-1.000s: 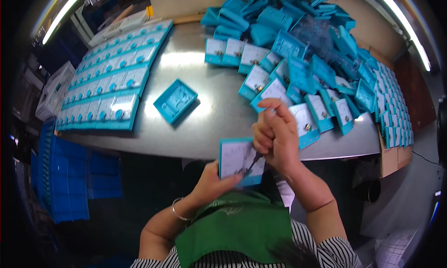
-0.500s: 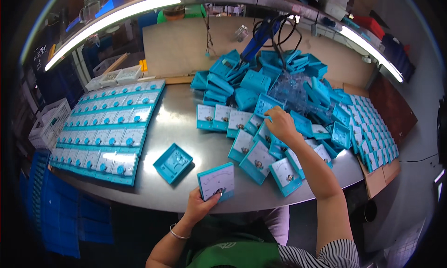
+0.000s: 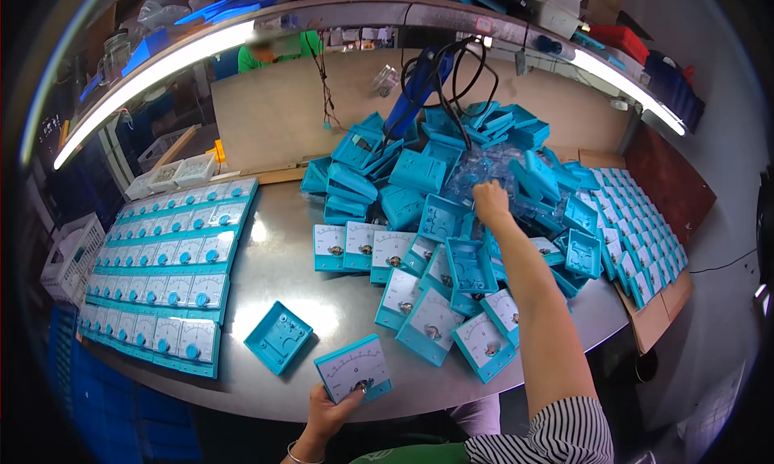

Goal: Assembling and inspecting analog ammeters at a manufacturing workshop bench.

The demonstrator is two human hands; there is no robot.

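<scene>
In my left hand (image 3: 328, 411) is a meter (image 3: 355, 369), a teal case with a white dial face and a metal part low on it; my thumb presses near that part. My right hand (image 3: 490, 202) reaches far across the table into a heap of clear plastic pieces (image 3: 468, 175). Its fingers are curled together, and whatever lies under their tips is hidden. Left of the held meter sits an open teal case (image 3: 278, 337), hollow side up. Several more dial-faced meters (image 3: 430, 325) lie between my hands, and another open case (image 3: 472, 264) rests among them.
Rows of meters with clear covers and blue knobs (image 3: 165, 295) fill the left side. More dial meters (image 3: 645, 246) stand in rows at right on cardboard. Teal cases (image 3: 415, 171) are piled at the back under a blue hanging tool (image 3: 419, 89) with black cables. White bins (image 3: 193, 170) stand at far left.
My right hand has moved away from the teal cases and farther back to the clear pieces. My left hand still holds the meter. The whole view has shifted.
</scene>
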